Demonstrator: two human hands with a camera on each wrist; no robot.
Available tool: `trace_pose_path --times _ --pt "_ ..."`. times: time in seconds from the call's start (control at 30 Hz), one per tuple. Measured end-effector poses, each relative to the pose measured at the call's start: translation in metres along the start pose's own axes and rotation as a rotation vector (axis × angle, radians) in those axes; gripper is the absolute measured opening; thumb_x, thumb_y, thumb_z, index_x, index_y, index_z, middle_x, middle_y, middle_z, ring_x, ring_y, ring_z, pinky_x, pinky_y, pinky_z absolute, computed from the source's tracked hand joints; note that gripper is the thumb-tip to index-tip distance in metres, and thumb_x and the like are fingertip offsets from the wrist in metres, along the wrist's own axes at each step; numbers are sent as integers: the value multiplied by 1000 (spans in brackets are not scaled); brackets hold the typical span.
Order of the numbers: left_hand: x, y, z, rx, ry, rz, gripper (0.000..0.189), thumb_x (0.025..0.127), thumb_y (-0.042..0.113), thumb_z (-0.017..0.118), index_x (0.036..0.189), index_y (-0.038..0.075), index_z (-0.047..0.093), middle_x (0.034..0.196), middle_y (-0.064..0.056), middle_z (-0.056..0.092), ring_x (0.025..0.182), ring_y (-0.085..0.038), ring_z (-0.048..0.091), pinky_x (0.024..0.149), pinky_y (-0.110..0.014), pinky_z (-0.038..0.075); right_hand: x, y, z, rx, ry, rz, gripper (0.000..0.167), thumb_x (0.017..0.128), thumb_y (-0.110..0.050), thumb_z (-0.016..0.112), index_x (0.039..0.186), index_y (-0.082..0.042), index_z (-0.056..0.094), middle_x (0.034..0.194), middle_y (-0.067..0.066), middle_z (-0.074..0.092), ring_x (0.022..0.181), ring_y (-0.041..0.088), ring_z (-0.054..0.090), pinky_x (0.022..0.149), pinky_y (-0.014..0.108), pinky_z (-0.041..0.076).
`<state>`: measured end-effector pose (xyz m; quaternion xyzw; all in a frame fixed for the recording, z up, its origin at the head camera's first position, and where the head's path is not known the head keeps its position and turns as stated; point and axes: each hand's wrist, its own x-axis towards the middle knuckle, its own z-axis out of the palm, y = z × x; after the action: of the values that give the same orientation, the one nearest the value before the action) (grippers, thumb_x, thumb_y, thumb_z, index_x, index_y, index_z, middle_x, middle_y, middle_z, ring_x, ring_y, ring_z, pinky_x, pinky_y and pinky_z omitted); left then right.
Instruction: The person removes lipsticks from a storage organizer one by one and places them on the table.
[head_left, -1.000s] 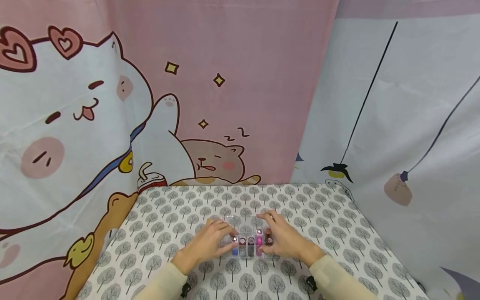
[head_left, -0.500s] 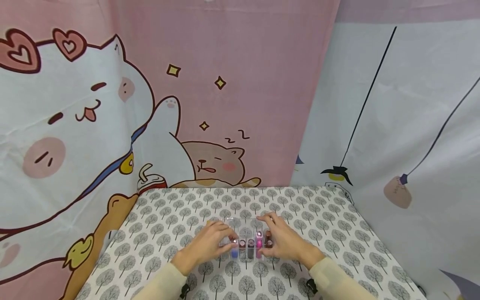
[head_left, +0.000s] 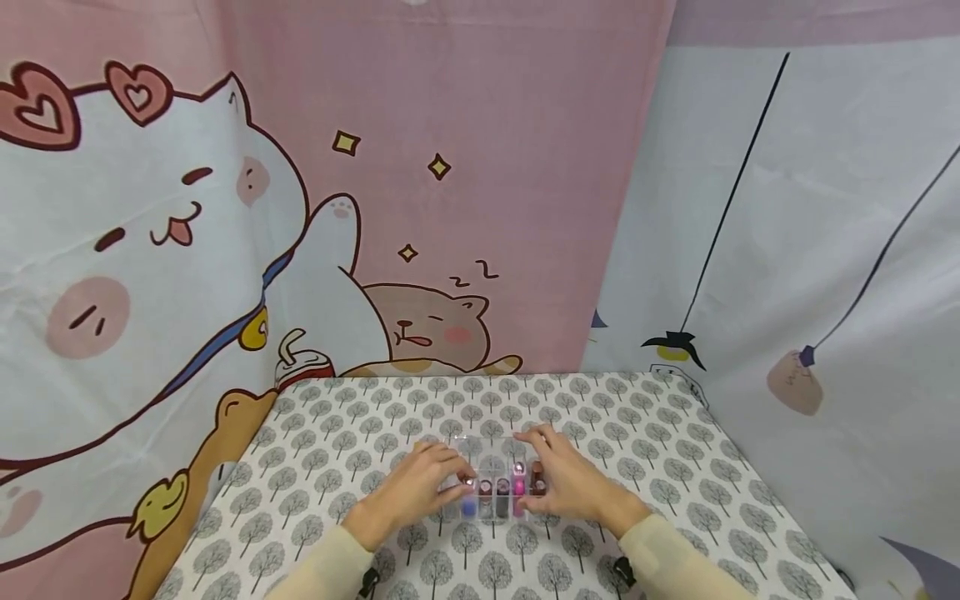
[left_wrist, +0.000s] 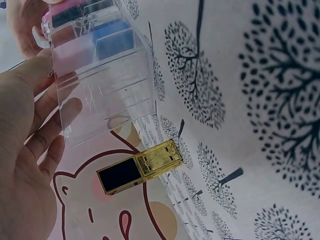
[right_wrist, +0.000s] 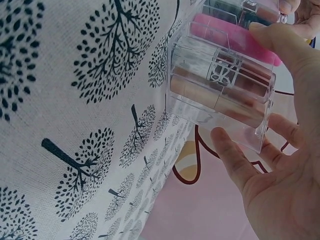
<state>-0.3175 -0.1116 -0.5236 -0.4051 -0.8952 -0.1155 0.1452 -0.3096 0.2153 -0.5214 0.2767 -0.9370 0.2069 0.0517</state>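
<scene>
A clear plastic lipstick organizer (head_left: 491,457) stands on the table between both hands, with several tubes upright in its compartments. My left hand (head_left: 417,483) holds its left side, thumb and index finger at the top edge beside a blue-based tube (left_wrist: 114,41). My right hand (head_left: 568,480) grips the opposite side. In the right wrist view its thumb lies over the top of a bright pink tube (right_wrist: 227,36), with other fingers behind the wall near a brown-and-beige tube (right_wrist: 217,102). The organizer's rear compartments show mostly bare clear plastic.
A gold-and-black lipstick (left_wrist: 140,167) stands on the tree-print tablecloth (head_left: 480,575) at the organizer's left, largely behind my left hand in the head view. Behind the table hangs a pink cartoon curtain (head_left: 517,183), with a pale one (head_left: 847,208) at the right.
The head view has tipped slightly, so the scene sits a little lower than one second ago. Both hands keep their places at the organizer.
</scene>
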Motion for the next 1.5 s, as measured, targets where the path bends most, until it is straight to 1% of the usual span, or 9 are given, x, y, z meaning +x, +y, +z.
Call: trace_pose_path --times 0.1,0.2,0.37,0.43,0.53,0.83,1.07,1.33,1.5 --pt "1 0 -3 4 8 4 26 108 46 82 130 31 83 130 15 84 124 -10 77 124 -45 61 1 0 0 -2 12 -11 106 88 -46 104 174 -19 48 160 5 55 128 21 62 113 51 67" --pt "1 2 -5 6 7 5 26 109 44 82 131 31 83 130 14 84 123 -9 76 122 -44 62 1 0 0 1 13 -13 105 88 -45 104 173 -18 49 158 5 56 123 18 61 109 48 68" --pt "1 4 -6 -4 4 10 26 110 43 81 132 29 82 130 13 84 123 -11 77 120 -44 65 -2 2 3 -12 -1 0 106 87 -48 104 173 -20 48 158 4 55 122 15 61 109 46 68" --pt "2 4 -6 -10 12 8 26 110 42 81 132 29 82 130 12 84 123 -11 77 119 -43 66 -2 3 4 -20 6 -2 107 87 -48 104 173 -20 48 159 4 55 124 17 62 111 47 68" --pt "3 3 -6 -16 26 11 25 110 41 81 132 28 81 130 11 84 122 -11 78 117 -41 67 -2 3 3 -15 10 -3 107 87 -48 104 173 -19 48 159 5 55 124 20 63 110 48 69" --pt "2 -1 -10 -49 100 86 25 108 30 84 130 19 82 125 6 85 112 -11 80 106 -32 71 -3 2 4 -7 -3 14 107 88 -49 103 175 -22 47 162 4 53 127 18 61 112 49 68" --pt "1 -1 -16 -35 133 72 30 107 29 85 134 19 80 131 4 84 117 -13 81 104 -30 71 -2 3 3 -3 -1 21 108 87 -48 103 175 -22 46 163 4 53 133 19 59 115 51 68" --pt "-1 -3 -25 -46 170 70 30 106 28 87 134 20 79 126 5 82 108 -11 82 96 -25 72 -2 3 3 21 -14 25 108 88 -47 103 175 -22 46 165 6 52 136 22 59 117 54 67" --pt "0 -9 -29 -63 220 100 29 106 25 88 132 18 79 123 5 82 105 -12 83 92 -21 71 -2 2 2 15 -12 22 108 87 -47 103 175 -21 46 163 6 53 134 20 58 117 54 67"
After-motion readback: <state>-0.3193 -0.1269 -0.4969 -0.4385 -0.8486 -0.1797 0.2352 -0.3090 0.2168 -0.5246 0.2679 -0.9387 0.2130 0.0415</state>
